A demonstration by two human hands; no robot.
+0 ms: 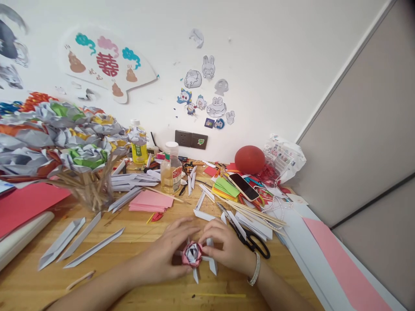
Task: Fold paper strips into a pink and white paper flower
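Note:
A small folded paper flower (192, 254), pink outside and white in the centre, rests on the wooden table (136, 280) with white paper points sticking out below and to its right. My left hand (168, 255) curls round its left side, fingers closed on it. My right hand (227, 246), with a bead bracelet at the wrist, pinches its right side.
Black scissors (251, 242) lie just right of my right hand beside wooden sticks. Folded white paper strips (81, 242) are scattered to the left. A pink paper stack (149, 201), a glass bottle (170, 170), a phone (244, 186), a red ball (249, 160) and a bouquet of paper flowers (65, 142) stand further back.

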